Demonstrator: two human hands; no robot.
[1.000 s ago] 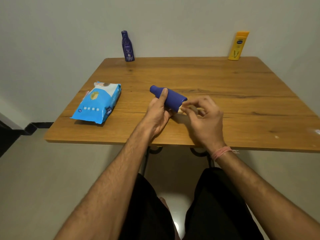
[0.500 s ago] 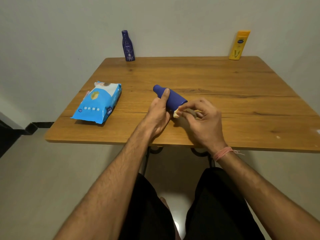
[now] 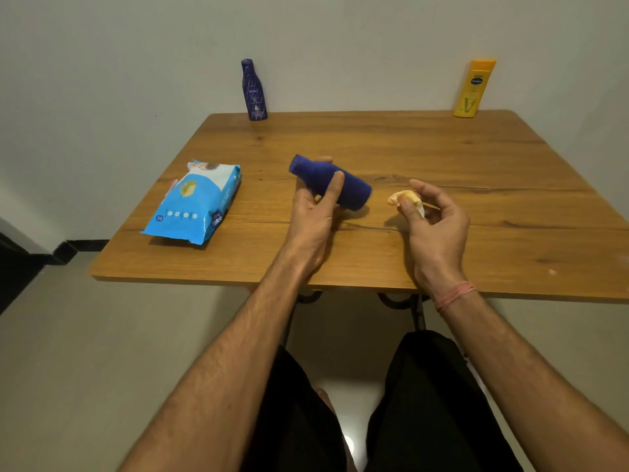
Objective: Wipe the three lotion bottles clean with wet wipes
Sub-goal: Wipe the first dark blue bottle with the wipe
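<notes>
Over table, left hand grips blue bottle.

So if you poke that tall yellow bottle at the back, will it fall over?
Probably, yes. The yellow bottle stands upright, tall and narrow, so a push near its top would likely tip it. It sits near the table's far edge by the wall, which might catch it.

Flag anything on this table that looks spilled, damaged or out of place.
Nothing stands out. The wipes pack lies flat, two bottles stand upright, and the left hand holds the third.
</notes>
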